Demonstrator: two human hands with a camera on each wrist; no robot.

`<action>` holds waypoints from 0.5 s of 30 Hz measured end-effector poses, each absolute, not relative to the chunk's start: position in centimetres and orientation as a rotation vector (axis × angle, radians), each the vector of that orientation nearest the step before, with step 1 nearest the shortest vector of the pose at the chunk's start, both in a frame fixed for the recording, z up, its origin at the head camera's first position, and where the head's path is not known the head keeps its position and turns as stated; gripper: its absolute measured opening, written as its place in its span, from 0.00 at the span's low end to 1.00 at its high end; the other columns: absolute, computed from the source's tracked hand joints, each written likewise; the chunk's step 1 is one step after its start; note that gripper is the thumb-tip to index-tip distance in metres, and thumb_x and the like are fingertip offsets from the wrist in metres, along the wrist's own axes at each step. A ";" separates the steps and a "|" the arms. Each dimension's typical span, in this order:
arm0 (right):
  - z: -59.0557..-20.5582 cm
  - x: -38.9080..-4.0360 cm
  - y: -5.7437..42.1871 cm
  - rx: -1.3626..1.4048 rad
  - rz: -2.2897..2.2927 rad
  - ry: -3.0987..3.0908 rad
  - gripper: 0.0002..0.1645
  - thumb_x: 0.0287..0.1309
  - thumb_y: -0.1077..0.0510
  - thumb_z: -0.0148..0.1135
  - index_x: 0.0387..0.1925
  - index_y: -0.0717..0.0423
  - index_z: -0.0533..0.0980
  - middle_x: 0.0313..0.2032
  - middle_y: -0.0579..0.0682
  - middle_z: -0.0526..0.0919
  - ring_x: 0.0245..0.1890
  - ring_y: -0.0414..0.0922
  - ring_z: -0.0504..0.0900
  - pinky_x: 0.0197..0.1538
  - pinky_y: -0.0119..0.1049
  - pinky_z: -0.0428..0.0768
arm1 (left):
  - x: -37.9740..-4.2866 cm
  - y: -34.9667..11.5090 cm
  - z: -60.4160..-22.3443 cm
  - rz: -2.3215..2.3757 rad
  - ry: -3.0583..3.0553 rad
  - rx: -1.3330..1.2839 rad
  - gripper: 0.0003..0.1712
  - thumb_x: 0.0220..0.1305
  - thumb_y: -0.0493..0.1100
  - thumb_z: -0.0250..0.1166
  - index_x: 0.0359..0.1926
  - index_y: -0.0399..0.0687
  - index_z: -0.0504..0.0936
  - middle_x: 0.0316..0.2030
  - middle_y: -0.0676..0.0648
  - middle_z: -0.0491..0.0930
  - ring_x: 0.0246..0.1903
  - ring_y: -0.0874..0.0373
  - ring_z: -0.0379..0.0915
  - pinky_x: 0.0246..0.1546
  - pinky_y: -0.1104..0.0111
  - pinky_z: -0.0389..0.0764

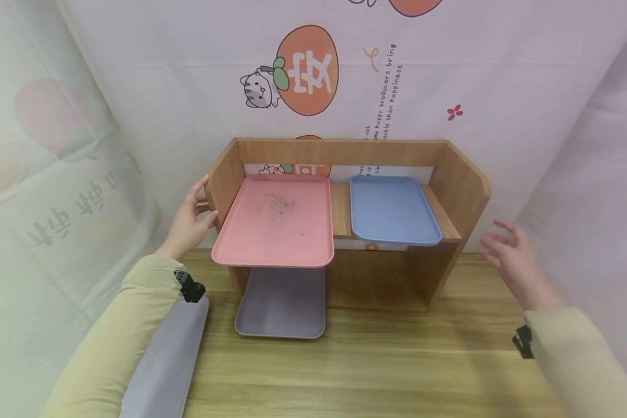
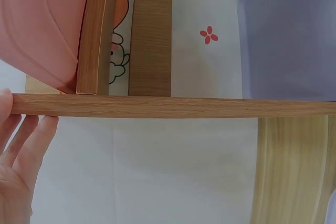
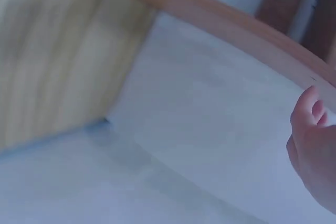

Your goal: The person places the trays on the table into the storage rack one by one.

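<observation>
A small wooden desktop shelf (image 1: 345,152) stands against the back cloth. My left hand (image 1: 187,225) grips its left side panel (image 2: 173,107), thumb on the inner face and fingers on the outer face. To the right of the shelf, my right hand (image 1: 517,261) is in the air, fingers loosely bent and holding nothing; the right wrist view shows it blurred beside the panel edge. On the upper board lie a pink tray (image 1: 277,223) at the left and a smaller blue tray (image 1: 394,209) at the right. A greyish-purple tray (image 1: 282,305) sticks out from beneath.
Another greyish-purple tray (image 1: 169,354) lies on the wood-grain table (image 1: 386,366), partly under my left forearm. White printed cloth (image 1: 188,75) hangs behind the shelf and on both sides.
</observation>
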State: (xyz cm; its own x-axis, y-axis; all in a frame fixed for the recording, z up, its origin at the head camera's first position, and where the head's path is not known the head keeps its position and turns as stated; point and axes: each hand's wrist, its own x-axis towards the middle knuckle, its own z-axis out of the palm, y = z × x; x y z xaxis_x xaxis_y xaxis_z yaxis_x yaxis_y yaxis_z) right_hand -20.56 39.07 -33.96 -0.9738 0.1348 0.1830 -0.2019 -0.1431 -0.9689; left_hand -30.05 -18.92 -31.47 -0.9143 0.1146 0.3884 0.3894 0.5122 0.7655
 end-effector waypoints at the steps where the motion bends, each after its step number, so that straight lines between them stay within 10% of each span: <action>1: -33.1 -20.8 39.0 0.061 2.140 -1.943 0.33 0.62 0.68 0.55 0.66 0.49 0.57 0.40 0.41 0.70 0.36 0.31 0.77 0.40 0.20 0.81 | -30.0 -18.9 -31.5 -1.358 -2.467 -0.425 0.48 0.64 0.27 0.55 0.74 0.68 0.42 0.55 0.30 0.63 0.59 0.32 0.65 0.47 0.47 0.79; 4: -30.7 -21.3 38.5 0.053 1.919 -2.090 0.45 0.62 0.66 0.56 0.73 0.52 0.43 0.43 0.39 0.66 0.36 0.28 0.76 0.39 0.17 0.80 | -30.0 -18.9 -31.5 -1.358 -2.465 -0.425 0.48 0.64 0.27 0.55 0.74 0.67 0.43 0.54 0.30 0.63 0.59 0.32 0.65 0.47 0.47 0.79; 11: -27.5 -22.4 37.5 0.076 1.737 -2.237 0.45 0.61 0.66 0.56 0.73 0.47 0.47 0.44 0.40 0.65 0.36 0.25 0.74 0.37 0.17 0.81 | -30.0 -19.0 -31.5 -1.359 -2.465 -0.418 0.48 0.64 0.27 0.55 0.74 0.66 0.43 0.54 0.29 0.63 0.59 0.32 0.65 0.48 0.47 0.79; 15: -26.8 -22.8 37.2 0.026 1.569 -2.349 0.40 0.64 0.62 0.54 0.73 0.46 0.49 0.53 0.56 0.66 0.38 0.25 0.72 0.38 0.18 0.80 | -29.9 -19.0 -31.4 -1.343 -2.463 -0.441 0.48 0.64 0.27 0.55 0.74 0.65 0.43 0.54 0.30 0.63 0.58 0.32 0.66 0.47 0.47 0.79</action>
